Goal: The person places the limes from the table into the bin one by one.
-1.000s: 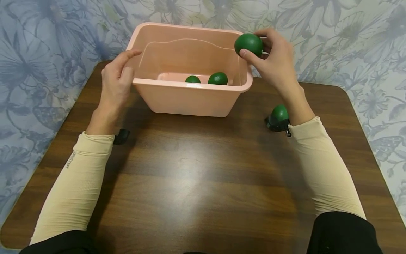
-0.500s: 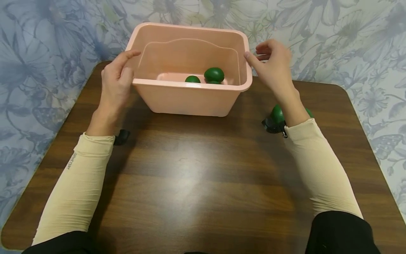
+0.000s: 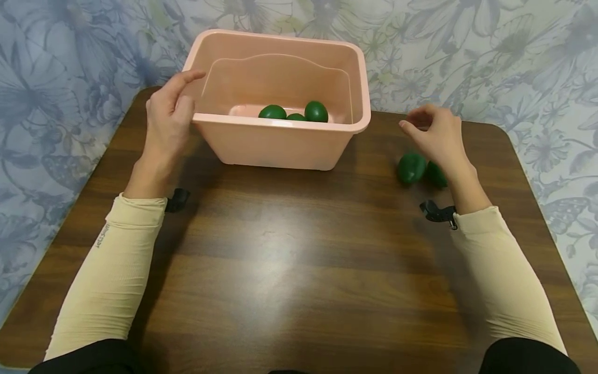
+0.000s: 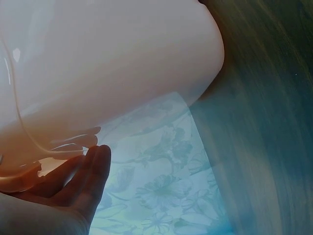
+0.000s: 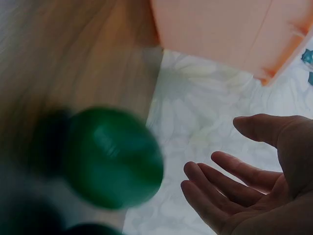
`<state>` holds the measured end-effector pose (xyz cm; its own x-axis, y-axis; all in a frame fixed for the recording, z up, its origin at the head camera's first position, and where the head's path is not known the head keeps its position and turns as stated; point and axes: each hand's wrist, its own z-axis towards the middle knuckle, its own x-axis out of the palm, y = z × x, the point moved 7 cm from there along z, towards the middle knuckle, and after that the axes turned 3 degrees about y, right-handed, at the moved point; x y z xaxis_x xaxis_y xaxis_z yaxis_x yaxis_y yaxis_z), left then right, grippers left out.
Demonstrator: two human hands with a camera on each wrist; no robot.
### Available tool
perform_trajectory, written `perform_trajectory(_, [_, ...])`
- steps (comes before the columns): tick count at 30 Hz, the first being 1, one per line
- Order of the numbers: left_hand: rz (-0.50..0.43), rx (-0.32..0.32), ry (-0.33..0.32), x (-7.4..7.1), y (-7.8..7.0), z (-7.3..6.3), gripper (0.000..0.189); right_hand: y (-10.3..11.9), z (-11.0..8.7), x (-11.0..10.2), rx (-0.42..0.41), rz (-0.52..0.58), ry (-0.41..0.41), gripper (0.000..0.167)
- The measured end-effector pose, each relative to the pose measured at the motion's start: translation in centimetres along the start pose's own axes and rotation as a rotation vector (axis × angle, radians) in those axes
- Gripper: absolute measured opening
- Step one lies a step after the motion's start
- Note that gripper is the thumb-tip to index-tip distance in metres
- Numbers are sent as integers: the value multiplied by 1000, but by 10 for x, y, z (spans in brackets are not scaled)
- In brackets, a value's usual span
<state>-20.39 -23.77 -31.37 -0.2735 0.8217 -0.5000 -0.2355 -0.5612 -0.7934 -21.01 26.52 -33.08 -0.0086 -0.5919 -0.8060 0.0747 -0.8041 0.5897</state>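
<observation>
A pink plastic bin [image 3: 280,145] stands at the back of the table. My left hand [image 3: 165,117] grips its left rim; in the left wrist view, the fingers [image 4: 100,164] lie against the outer wall under the rim. Inside are smooth, dark green, egg-shaped fruits that look like avocados: one at the right [image 3: 316,111], another at the left [image 3: 273,111] and a third, mostly hidden by the front rim, between them [image 3: 296,117]. Two more avocados lie on the table to the right, a nearer one [image 3: 411,167] and one partly behind the wrist [image 3: 436,175]. My right hand [image 3: 439,135] hovers just beyond them, holding nothing, fingers loosely bent.
The brown wooden table [image 3: 271,249] has rounded corners and meets a floral-papered wall [image 3: 467,62] at the back. Black wrist mounts hang under both wrists, one at the left [image 3: 177,200] and one at the right [image 3: 436,212].
My right hand has let an avocado drop into the bin, then moved right and toward me, over the table. The avocados in the bin have shifted. My left hand stays on the rim.
</observation>
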Motion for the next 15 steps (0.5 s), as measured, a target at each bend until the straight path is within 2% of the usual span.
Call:
perform_trajectory(11, [3,6,-4,-2,1,-2,53,-50,-31,-15,68,-31,0,52])
perform_trajectory(15, [-1,13,-4,-2,1,0,53,-63,-42,-20,81,-49,22,54])
